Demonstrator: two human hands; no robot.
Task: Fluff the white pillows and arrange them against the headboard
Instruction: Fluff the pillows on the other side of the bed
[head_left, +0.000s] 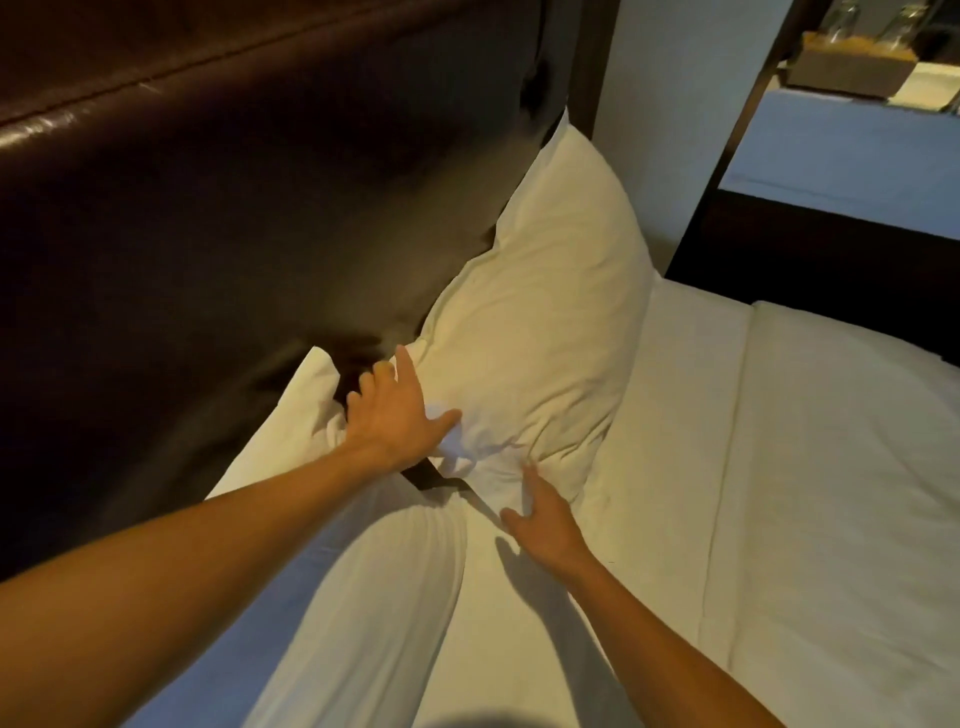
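The far pillow (540, 332) is white, soft and plump, with a creased cotton-like case. It stands tilted on its lower edge, its upper corner pointing up and its back resting against the headboard (234, 197). The headboard is dark brown, glossy and padded, with a leather-like surface and a stitched horizontal seam near its top.

The left hand (395, 415) lies flat and open on the pillow's lower left corner. Its fingers are spread, the fingertips press into the fabric near the headboard, and the thumb extends right across bunched cloth. It clamps nothing.

The right hand (540, 519) is also open, its fingers spread and touching the wrinkled lower edge of the same pillow where it meets the bed sheet (675, 441). Whether these fingertips pinch the fabric cannot be determined. The two hands are apart, one at each side of the pillow's bottom corner.

A second white pillow (363, 597) lies flat and elongated along the base of the headboard, nearer the camera, passing under the left forearm. Its surface is smooth with long shallow folds.

The bed sheet is white, flat and smooth. A folded white duvet (841, 519) covers the right side, its edge forming a straight raised step.
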